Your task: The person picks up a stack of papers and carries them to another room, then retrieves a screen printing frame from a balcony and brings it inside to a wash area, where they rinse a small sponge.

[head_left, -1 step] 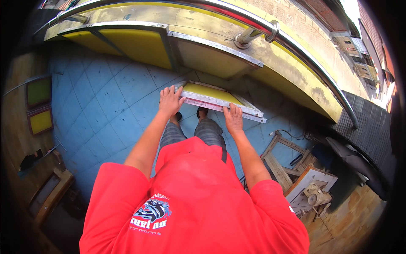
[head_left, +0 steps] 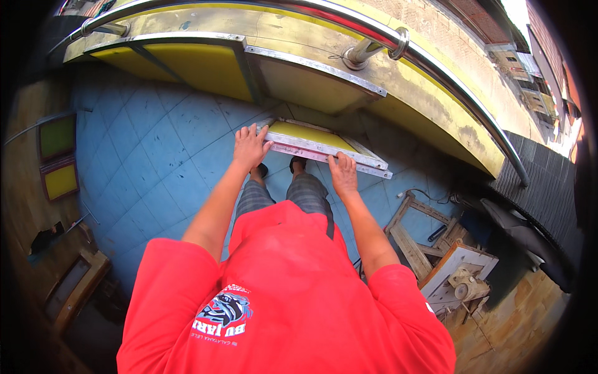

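Along the rim (head_left: pixel 299 151) of one yellow panel (head_left: pixel 305 133): two hands (head_left: pixel 250 148) (head_left: pixel 343 174).

We have before us a flat, four-sided frame (head_left: pixel 311 145) with scuffed, whitish rails around a yellow panel (head_left: pixel 311 133). Along its near side we see two pale edges, one below the other and streaked with pink, though we cannot tell whether they belong to one piece or two. In our view it slants down to the right, in front of the blue tiled floor (head_left: pixel 159 146).
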`<state>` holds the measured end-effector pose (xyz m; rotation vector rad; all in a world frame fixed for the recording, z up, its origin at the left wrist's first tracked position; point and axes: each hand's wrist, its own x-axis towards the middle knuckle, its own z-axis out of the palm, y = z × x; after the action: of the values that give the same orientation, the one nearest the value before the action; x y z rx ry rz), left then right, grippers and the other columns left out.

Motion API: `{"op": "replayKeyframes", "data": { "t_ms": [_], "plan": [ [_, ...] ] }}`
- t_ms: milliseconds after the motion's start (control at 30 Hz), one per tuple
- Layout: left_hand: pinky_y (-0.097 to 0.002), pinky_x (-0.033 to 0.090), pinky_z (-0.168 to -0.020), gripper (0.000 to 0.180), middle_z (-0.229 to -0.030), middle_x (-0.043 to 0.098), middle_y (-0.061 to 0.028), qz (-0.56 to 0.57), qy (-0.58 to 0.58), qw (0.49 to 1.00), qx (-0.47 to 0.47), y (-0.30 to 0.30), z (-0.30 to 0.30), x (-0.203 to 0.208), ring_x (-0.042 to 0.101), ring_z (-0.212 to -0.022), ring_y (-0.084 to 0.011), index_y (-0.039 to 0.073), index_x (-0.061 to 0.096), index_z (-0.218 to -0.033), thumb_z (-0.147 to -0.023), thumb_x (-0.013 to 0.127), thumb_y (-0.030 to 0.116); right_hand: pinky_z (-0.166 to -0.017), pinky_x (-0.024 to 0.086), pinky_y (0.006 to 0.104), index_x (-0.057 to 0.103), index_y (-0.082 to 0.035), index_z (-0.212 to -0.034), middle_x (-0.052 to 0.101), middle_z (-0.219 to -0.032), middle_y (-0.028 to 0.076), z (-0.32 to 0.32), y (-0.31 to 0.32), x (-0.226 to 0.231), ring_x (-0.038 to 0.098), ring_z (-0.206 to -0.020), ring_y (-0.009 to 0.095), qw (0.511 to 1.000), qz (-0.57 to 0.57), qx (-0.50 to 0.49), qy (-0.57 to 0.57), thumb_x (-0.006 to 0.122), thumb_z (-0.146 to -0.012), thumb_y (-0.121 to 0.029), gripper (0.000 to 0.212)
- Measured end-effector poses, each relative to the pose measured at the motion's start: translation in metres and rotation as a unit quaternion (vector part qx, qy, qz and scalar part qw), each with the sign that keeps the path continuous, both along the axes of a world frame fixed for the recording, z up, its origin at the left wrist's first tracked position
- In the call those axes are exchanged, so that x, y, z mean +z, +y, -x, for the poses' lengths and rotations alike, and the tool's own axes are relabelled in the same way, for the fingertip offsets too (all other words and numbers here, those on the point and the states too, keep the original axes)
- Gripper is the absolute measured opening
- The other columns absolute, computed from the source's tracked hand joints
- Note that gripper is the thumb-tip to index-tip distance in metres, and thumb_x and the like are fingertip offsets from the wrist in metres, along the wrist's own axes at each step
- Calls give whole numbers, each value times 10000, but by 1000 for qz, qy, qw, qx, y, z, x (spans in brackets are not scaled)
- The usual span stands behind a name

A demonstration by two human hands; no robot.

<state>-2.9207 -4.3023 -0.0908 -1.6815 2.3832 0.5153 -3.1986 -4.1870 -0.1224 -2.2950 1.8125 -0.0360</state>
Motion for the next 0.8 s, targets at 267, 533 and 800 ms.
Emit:
{"op": "replayKeyframes", "data": {
  "t_ms": [267,533,800],
  "plan": [
    [-409,278,-909,579,-1158,461,-153,21,-80,996,-33,-34,22,4,397,-1052,-309,140,414,-1259,-773,536,430,-879,343,371,426,-62,-1199,472,-1043,118,-4,10,8,445,-998,246,999,32,-22,9,478,-742,-81,461],
    [-429,368,-887,238,-942,560,-91,-18,-80,994,-77,-54,17,-24,514,-966,-281,124,496,-1015,-779,522,111,-707,442,387,536,-83,-917,573,-835,85,18,34,1,553,-839,257,982,-174,-67,11,486,-717,-56,207],
    [-468,373,-902,313,-953,584,-98,5,-127,985,-114,-42,18,-9,567,-928,-281,149,488,-1092,-788,509,76,-809,412,390,536,-62,-986,555,-926,110,150,107,71,506,-929,291,969,-209,-128,-31,536,-669,-8,322]
  ]
}}
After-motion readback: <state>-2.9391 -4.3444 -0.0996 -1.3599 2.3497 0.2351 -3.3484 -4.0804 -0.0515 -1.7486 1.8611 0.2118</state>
